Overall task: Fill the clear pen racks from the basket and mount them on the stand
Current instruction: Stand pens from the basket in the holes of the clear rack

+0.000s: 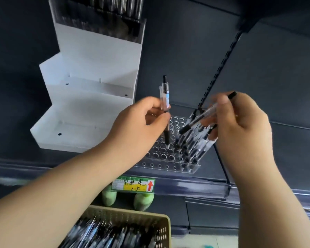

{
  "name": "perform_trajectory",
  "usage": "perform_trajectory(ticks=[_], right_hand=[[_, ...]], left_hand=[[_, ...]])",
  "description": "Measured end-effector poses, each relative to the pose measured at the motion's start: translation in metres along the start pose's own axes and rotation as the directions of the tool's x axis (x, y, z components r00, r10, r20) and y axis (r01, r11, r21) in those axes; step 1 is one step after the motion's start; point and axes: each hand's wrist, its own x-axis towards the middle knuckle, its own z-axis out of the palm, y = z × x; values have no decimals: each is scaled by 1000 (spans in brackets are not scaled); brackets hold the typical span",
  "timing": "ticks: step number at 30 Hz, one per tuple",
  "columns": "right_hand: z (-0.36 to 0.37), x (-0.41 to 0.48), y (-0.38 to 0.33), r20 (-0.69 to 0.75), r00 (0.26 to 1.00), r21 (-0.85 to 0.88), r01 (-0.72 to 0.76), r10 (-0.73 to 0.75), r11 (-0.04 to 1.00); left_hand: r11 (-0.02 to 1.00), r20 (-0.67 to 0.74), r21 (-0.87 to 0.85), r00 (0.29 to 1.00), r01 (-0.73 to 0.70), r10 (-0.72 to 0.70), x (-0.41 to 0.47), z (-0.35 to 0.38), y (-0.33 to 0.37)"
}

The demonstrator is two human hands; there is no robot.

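A clear pen rack (166,154) with many round holes lies on the dark shelf; several black pens (191,145) stand in its right part. My left hand (138,126) grips one black-and-clear pen (166,108) upright, its tip just above a hole near the rack's middle. My right hand (240,126) holds a bundle of pens (202,120) slanted over the rack's right side. The white stepped stand (89,97) is at the left; its top tier carries a filled rack (104,17), and the lower tiers are bare. The tan basket (132,230) of pens sits at the bottom.
A green and yellow price label (133,184) hangs on the shelf's front rail. Two pale green bottle tops (127,198) stand beneath it. A black slotted upright (217,72) runs up the dark back panel on the right.
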Motion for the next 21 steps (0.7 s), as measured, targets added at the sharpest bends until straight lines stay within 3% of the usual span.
perform_trajectory(ticks=[10,21], right_hand=[[5,-3,19,74,992,-288,123,-106,950],[15,-5,19,71,986,-331,167,-152,929]], left_hand=[[998,39,62,999,-11,9,-7,4,-13],[996,65,79,997,30,-35,-19,6,-13]])
